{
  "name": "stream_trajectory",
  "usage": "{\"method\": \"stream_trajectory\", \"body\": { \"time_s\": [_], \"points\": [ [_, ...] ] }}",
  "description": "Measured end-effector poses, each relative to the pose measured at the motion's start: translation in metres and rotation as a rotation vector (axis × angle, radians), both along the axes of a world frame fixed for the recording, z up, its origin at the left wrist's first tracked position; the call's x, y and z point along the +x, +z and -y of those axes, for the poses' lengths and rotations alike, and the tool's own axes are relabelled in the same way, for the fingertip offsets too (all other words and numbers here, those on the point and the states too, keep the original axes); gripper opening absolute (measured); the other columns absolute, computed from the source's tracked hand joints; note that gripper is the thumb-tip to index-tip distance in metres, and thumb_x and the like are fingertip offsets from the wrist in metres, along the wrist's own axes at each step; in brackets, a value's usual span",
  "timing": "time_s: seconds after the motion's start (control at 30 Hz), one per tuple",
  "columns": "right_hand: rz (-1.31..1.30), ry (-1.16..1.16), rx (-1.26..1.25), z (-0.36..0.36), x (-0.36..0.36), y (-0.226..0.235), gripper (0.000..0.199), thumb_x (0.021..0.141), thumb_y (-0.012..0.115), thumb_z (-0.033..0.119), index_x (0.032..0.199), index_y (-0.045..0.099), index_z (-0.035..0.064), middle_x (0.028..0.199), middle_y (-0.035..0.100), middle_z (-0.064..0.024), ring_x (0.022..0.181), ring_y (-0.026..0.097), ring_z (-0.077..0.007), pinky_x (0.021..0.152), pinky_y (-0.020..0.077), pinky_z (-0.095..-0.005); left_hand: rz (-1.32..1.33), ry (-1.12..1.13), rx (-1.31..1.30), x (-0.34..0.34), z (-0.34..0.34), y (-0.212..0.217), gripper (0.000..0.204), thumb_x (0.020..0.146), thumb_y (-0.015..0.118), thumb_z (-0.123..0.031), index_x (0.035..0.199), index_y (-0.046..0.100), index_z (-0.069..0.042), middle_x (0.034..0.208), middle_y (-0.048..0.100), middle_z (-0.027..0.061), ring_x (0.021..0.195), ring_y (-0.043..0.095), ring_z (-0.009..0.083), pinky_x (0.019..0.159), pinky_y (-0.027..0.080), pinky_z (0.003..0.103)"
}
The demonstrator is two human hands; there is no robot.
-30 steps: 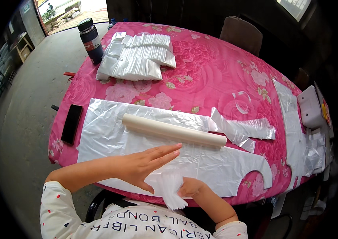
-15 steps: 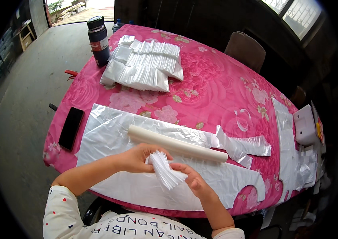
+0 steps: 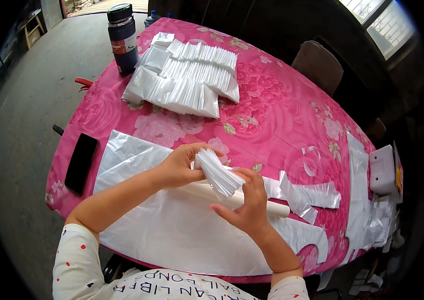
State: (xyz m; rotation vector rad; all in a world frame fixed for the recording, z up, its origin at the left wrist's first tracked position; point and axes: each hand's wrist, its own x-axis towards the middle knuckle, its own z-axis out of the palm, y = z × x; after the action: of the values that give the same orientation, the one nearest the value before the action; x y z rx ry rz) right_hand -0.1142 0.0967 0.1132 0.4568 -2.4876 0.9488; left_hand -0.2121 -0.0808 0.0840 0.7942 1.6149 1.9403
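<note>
My left hand (image 3: 186,162) is closed around one end of a bundle of thin white folded plastic sheets (image 3: 218,174), whose layered edges fan out toward the right. My right hand (image 3: 250,204) touches the bundle's right end with its fingers, its thumb spread well away below. Under both hands lies a white roller tube (image 3: 278,209), partly hidden by them. It rests on a large flat white plastic sheet (image 3: 172,235) with a curved cut-out at its right end.
Folded white plastic bundles (image 3: 182,80) are piled at the far left beside a dark flask (image 3: 122,42). A black phone (image 3: 81,164) lies left. Plastic strips (image 3: 317,195), another sheet (image 3: 356,180) and a pale box (image 3: 382,170) are to the right. A chair (image 3: 318,67) stands behind the pink table (image 3: 282,130).
Both hands have lifted the bundle up and away from me, now over the roller tube. My right thumb has spread away from the bundle.
</note>
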Motion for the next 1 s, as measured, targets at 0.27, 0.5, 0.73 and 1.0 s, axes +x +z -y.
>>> {"method": "stream_trajectory", "body": {
  "time_s": [0.27, 0.5, 0.73, 1.0],
  "points": [
    [-0.044, -0.056, -0.116, -0.028, -0.071, -0.039, 0.024, 0.063, 0.064, -0.003, 0.085, 0.059, 0.0028, 0.08, 0.057, -0.0102, 0.073, 0.057, -0.0278, 0.062, 0.0452, -0.0354, -0.248, 0.306, -0.13, -0.038, -0.021, -0.017, 0.06, 0.071, 0.073, -0.008, 0.125, 0.046, -0.006, 0.12, 0.05, 0.0072, 0.108, 0.05, 0.0143, 0.091, 0.042, 0.03],
    [-0.288, -0.359, 0.269, -0.041, -0.167, -0.074, 0.025, 0.063, 0.068, 0.003, 0.086, 0.06, 0.0051, 0.078, 0.056, -0.0069, 0.073, 0.057, -0.0255, 0.062, 0.0469, -0.0361, -1.007, 0.613, -0.584, -0.092, -0.029, -0.041, 0.077, 0.062, 0.079, -0.022, 0.128, 0.042, -0.007, 0.129, 0.041, 0.0141, 0.12, 0.039, 0.0321, 0.1, 0.034, 0.041],
    [0.007, -0.171, 0.211, -0.019, -0.164, -0.091, 0.047, 0.065, 0.074, 0.012, 0.107, 0.056, 0.0026, 0.098, 0.055, -0.0112, 0.087, 0.058, -0.0278, 0.073, 0.0498, -0.0359, -1.21, 0.553, -0.808, -0.115, -0.03, -0.058, 0.076, 0.061, 0.077, -0.022, 0.127, 0.042, -0.006, 0.135, 0.037, 0.0112, 0.125, 0.034, 0.0291, 0.105, 0.028, 0.043],
    [0.131, -0.085, -0.028, -0.035, -0.178, -0.095, 0.055, 0.063, 0.076, 0.008, 0.113, 0.052, 0.0018, 0.103, 0.054, -0.0132, 0.091, 0.057, -0.0286, 0.077, 0.0485, -0.0363, -1.24, 0.495, -0.764, -0.13, -0.032, -0.055, 0.077, 0.06, 0.075, -0.017, 0.128, 0.041, -0.006, 0.134, 0.038, 0.0102, 0.123, 0.036, 0.0273, 0.105, 0.026, 0.044]
  ]
}}
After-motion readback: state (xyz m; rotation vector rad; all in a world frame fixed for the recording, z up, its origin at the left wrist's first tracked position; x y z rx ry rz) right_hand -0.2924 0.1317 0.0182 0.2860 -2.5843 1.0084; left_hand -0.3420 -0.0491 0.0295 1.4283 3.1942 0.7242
